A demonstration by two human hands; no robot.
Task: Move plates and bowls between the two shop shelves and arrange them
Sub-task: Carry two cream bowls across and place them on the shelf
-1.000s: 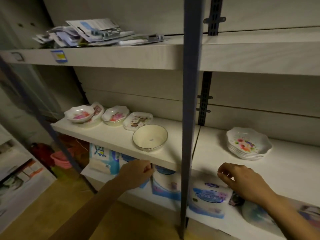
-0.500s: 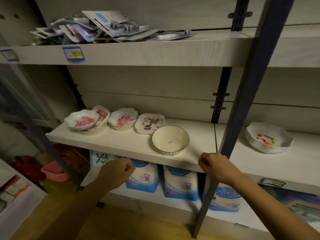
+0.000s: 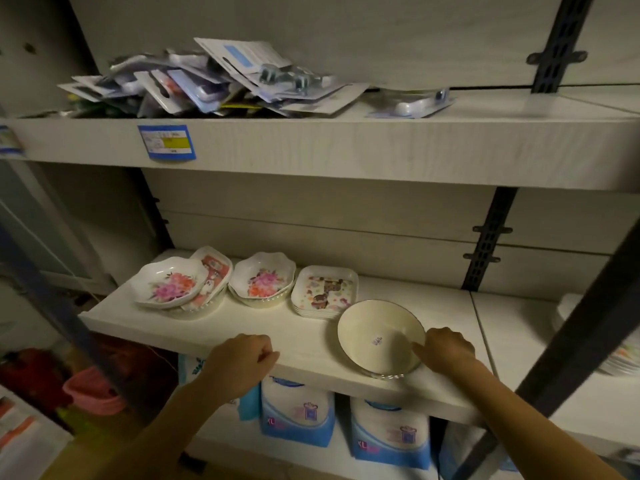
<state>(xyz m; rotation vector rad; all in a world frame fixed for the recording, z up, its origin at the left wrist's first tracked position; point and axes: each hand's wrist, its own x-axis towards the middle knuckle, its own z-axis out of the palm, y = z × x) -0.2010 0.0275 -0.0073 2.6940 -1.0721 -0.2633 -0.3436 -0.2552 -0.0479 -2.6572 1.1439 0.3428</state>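
on the shelf (image 3: pixel 242 327), cream bowl (image 3: pixel 379 336) touches right hand (image 3: pixel 446 348).

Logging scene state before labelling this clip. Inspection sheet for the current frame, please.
Surface: pale middle shelf, left bay; right bay adjoins it.
Job's things: plain cream bowl near the front edge; square plates stacked behind it; floral dish; another floral dish overlapping a red-patterned dish; plate stack in the right bay, mostly hidden by a post.
Clutter: blister packs piled on the top shelf; price tag.
Grips: left hand loosely fisted at the shelf edge, holding nothing; right hand touching the cream bowl's rim, hold unclear.
Cables: nothing seen.
Surroundings: blue-white bags below; pink basket lower left.
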